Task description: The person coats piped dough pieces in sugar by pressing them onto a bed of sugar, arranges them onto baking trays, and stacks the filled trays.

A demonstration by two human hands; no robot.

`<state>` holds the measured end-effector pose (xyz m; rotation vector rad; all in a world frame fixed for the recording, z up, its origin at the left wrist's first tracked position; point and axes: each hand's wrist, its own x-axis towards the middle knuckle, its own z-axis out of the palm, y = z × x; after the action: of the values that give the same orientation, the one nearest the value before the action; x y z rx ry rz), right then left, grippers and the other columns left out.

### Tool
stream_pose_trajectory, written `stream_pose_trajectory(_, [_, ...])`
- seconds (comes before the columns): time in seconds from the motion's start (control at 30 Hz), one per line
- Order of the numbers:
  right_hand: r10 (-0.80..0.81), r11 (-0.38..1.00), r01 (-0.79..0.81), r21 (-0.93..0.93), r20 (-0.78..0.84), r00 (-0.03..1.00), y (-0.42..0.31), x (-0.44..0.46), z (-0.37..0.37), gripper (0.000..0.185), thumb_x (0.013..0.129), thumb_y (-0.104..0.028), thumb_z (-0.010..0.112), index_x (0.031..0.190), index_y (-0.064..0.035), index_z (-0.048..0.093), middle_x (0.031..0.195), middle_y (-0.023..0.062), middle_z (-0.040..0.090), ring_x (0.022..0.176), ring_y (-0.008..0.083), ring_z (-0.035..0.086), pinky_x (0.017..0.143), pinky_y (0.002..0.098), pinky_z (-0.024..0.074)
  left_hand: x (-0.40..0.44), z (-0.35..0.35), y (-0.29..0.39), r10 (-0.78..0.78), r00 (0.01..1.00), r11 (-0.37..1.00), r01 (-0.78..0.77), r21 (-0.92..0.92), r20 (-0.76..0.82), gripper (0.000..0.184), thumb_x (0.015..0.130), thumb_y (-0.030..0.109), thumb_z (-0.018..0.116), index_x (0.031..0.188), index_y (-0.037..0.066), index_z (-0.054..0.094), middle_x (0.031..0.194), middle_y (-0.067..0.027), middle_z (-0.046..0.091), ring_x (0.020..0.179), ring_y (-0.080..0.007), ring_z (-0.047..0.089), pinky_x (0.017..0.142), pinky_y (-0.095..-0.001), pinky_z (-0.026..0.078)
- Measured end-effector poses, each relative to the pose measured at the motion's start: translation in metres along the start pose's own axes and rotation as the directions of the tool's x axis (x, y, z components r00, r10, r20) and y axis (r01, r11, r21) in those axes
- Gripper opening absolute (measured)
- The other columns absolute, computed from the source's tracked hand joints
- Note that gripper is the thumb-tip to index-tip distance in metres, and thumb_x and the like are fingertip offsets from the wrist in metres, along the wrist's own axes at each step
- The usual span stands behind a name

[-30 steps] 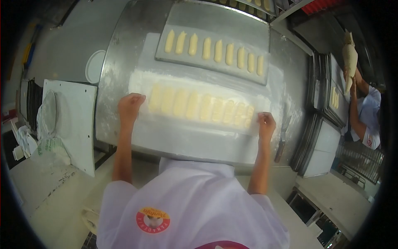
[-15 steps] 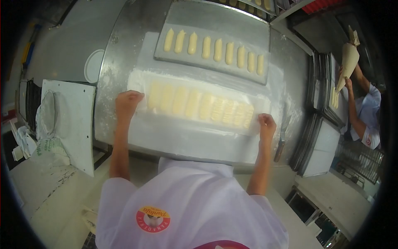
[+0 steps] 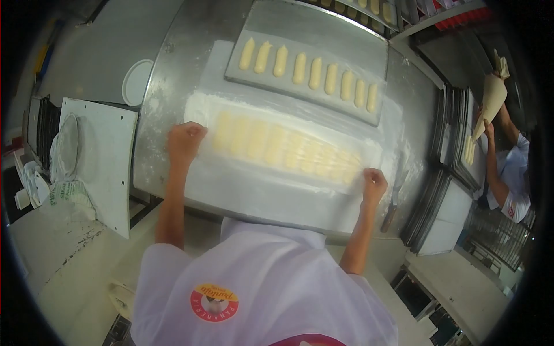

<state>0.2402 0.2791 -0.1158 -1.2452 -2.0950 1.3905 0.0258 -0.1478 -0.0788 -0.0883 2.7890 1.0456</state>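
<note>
A thin translucent sheet lies over a row of several pale yellow dough strips, which show blurred through it on a floured white surface. At the sheet's left end my left hand is closed in a pinch on its edge. My right hand pinches the lower right end, and wrinkles run across the sheet toward it. Beyond the sheet is a metal baking tray with several uncovered piped dough fingers in a row.
A spatula with a brown handle lies right of my right hand. Stacked trays stand at the right, where a co-worker's hands hold a piping bag. At left are a white round lid and a white board.
The wrinkles at the sheet's right end now stretch into longer slanting folds. My right hand sits slightly lower against the sheet. The whole view has shifted a little.
</note>
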Motion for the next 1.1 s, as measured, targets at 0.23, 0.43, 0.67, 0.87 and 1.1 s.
stream_pose_trajectory(0.23, [-0.212,0.957,0.211,-0.199,0.015,0.977,-0.005,0.032,0.010,0.016,0.077,-0.019,0.070,0.083,-0.0038,0.066,0.070,-0.0014,0.056,0.065,0.0088,0.044,0.061,0.0248,0.0372,0.019,0.009,0.010,0.086,0.994,0.995,-0.083,0.053,-0.071,0.021,0.071,0.026,0.073,0.076,0.006,0.070,0.064,-0.0095,0.056,0.058,-0.0231,0.054,0.058,-0.0335,0.043])
stream_pose_trajectory(0.43, [-0.078,0.996,0.075,0.040,0.085,0.993,-0.020,0.032,-0.002,0.013,0.076,-0.015,0.072,0.079,-0.0045,0.065,0.073,-0.0016,0.052,0.071,0.0102,0.042,0.067,0.0262,0.0357,0.040,0.016,-0.009,0.221,0.967,0.974,-0.224,-0.013,-0.125,0.016,0.067,0.017,0.077,0.074,0.005,0.068,0.064,-0.0073,0.050,0.059,-0.0208,0.048,0.056,-0.0319,0.039])
stream_pose_trajectory(0.67, [-0.056,0.993,0.030,0.117,0.225,0.973,-0.053,-0.001,-0.035,0.009,0.075,-0.002,0.068,0.072,-0.0049,0.060,0.086,-0.0003,0.047,0.080,0.0132,0.043,0.076,0.0269,0.0322,0.016,-0.026,-0.013,0.108,0.988,0.965,-0.077,-0.251,0.111,0.014,0.069,0.006,0.074,0.078,0.001,0.065,0.074,-0.0029,0.057,0.069,-0.0106,0.052,0.061,-0.0247,0.041])
stream_pose_trajectory(0.87, [-0.198,0.938,0.129,0.321,0.192,0.961,-0.114,0.028,-0.051,0.011,0.069,0.006,0.063,0.072,-0.0040,0.059,0.086,0.0000,0.044,0.083,0.0132,0.042,0.079,0.0248,0.0303,0.030,-0.095,0.071,0.006,0.984,0.955,0.048,-0.293,0.180,0.008,0.072,0.000,0.068,0.076,0.001,0.062,0.074,0.0012,0.051,0.071,-0.0087,0.047,0.067,-0.0209,0.040])
stream_pose_trajectory(1.1, [-0.387,0.885,0.311,0.348,0.175,0.905,-0.176,0.178,-0.017,0.007,0.076,-0.006,0.066,0.076,-0.0045,0.059,0.083,-0.0017,0.048,0.083,0.0117,0.042,0.083,0.0263,0.0289,0.182,-0.059,0.152,0.268,0.963,0.894,-0.256,-0.366,-0.018,0.019,0.072,0.013,0.072,0.088,0.003,0.068,0.071,0.0038,0.045,0.070,-0.0078,0.044,0.067,-0.0220,0.036])
